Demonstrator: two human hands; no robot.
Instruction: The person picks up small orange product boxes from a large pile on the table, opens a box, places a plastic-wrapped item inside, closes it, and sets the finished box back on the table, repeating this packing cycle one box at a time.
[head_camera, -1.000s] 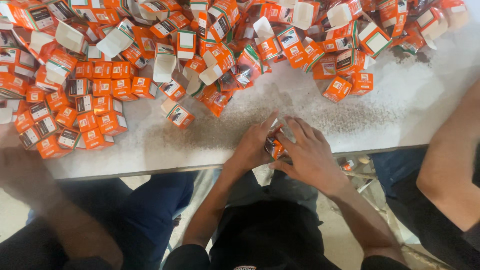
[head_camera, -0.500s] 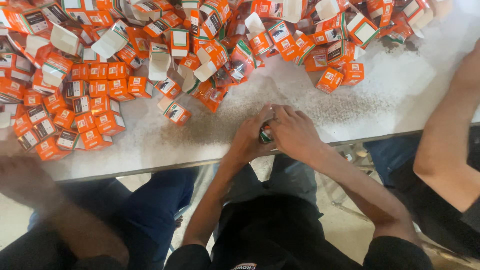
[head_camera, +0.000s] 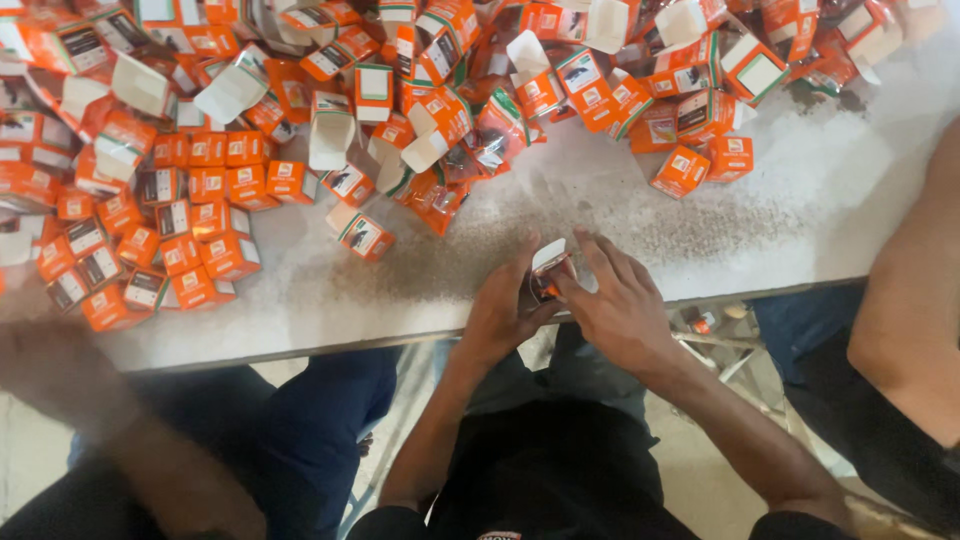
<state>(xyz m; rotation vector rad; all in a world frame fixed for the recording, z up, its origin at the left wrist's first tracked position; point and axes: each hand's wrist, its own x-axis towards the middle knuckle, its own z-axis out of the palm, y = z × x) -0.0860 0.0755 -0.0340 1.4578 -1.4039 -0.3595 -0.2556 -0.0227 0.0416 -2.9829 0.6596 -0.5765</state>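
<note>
At the near edge of the tabletop (head_camera: 780, 230) your two hands are together over one small orange carton (head_camera: 549, 272); your left hand (head_camera: 503, 315) cups it from the side with the thumb up along its flank, and your right hand (head_camera: 612, 303) comes in from the other side with fingers (head_camera: 600, 262) fanned and the tips pinching around the box; its white flap stands open on top now, where half a second ago both hands were closed tight around it and almost nothing of it showed; a second ago you had it a little further right, so you've drawn it in towards your body and turned the open end up; that reads to me as the carton being worked at its flap rather than just carried; what lies inside I cannot tell, your fingers cover most of it; beyond your hands the big heap of orange cartons (head_camera: 430, 90) sprawls across the far half of the tabletop, many with white flaps gaping; to your left a neat block of closed cartons (head_camera: 190, 200) sits in rows, well apart from your hands; one loose carton (head_camera: 366, 236) lies on its side between heap and hands; a co-worker's forearm (head_camera: 910, 320) hangs at the right edge, and another blurred arm (head_camera: 90, 400) sits low on the left, neither touching your box.
</note>
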